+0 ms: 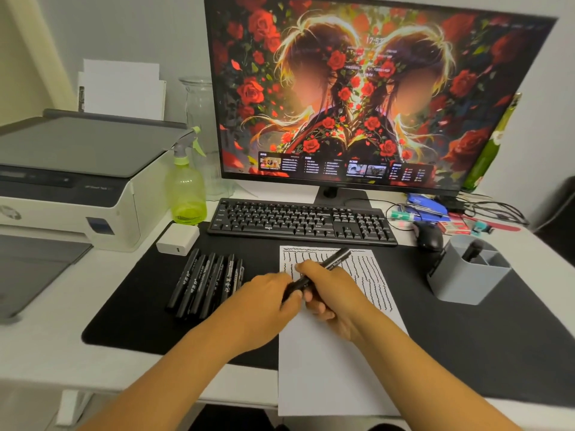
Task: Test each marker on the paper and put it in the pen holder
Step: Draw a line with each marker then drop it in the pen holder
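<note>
A black marker (334,261) is held over the white paper (329,362), which carries several wavy black lines on its upper half. My right hand (329,293) grips the marker's barrel, and my left hand (267,297) pinches its lower end, probably the cap. Several more black markers (205,283) lie side by side on the black desk mat, left of the paper. At the right stands the grey pen holder (466,272) with one black marker (473,250) upright in it.
A black keyboard (298,220) and a large monitor (367,94) sit behind the paper. A mouse (431,236) lies next to the holder. A printer (68,188), a green spray bottle (185,188) and a white charger (177,239) stand at the left. Clutter and cables lie at the back right.
</note>
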A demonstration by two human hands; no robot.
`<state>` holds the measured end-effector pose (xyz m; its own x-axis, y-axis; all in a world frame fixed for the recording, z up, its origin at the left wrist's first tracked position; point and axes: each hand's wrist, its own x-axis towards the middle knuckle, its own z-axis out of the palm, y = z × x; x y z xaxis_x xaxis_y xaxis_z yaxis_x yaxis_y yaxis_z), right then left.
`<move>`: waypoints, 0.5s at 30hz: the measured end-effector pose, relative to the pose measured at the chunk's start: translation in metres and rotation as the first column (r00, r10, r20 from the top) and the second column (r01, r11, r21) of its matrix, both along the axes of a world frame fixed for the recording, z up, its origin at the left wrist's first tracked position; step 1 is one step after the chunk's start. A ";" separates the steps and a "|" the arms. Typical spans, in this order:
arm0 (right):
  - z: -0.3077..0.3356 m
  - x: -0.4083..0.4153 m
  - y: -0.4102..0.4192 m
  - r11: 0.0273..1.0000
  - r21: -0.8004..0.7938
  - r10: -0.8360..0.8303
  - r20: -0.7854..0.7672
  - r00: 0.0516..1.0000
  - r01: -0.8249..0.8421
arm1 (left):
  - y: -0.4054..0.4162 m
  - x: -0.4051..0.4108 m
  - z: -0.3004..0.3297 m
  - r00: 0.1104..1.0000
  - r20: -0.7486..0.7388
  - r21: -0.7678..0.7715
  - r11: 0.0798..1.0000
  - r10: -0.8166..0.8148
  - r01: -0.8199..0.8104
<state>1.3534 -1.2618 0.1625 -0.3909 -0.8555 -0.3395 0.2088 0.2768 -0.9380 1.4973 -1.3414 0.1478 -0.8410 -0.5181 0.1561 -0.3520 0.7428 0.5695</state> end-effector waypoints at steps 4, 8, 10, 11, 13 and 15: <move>-0.001 -0.001 0.016 0.996 -0.087 -0.010 0.005 1.000 0.011 | 0.012 0.012 0.006 0.990 0.043 0.309 0.944 -0.137 0.118; 0.019 -0.058 0.047 0.911 -0.188 -0.366 0.047 0.930 0.368 | -0.002 0.055 0.005 0.987 0.062 0.678 0.732 -0.148 0.067; 0.021 -0.066 0.055 0.940 -0.226 -0.286 -0.119 0.951 0.254 | -0.004 0.058 -0.002 0.992 0.124 0.551 0.833 -0.024 -0.048; 0.018 -0.062 0.053 0.957 -0.225 -0.228 -0.189 0.955 0.183 | -0.001 0.053 -0.004 0.990 0.141 0.469 0.880 0.008 -0.074; 0.011 -0.049 0.041 0.965 -0.241 -0.166 -0.274 0.947 0.100 | 0.008 0.035 -0.005 0.988 0.153 0.239 0.968 0.034 -0.070; 0.003 -0.040 0.028 0.968 -0.238 -0.166 -0.375 0.912 0.079 | 0.014 0.023 -0.005 0.985 0.156 -0.088 0.994 0.071 -0.058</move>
<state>1.3132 -1.2335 0.1653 -0.5603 -0.8270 0.0462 -0.1652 0.0569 -0.9846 1.5207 -1.3270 0.1424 -0.8237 -0.5630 0.0673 -0.4819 0.7577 0.4402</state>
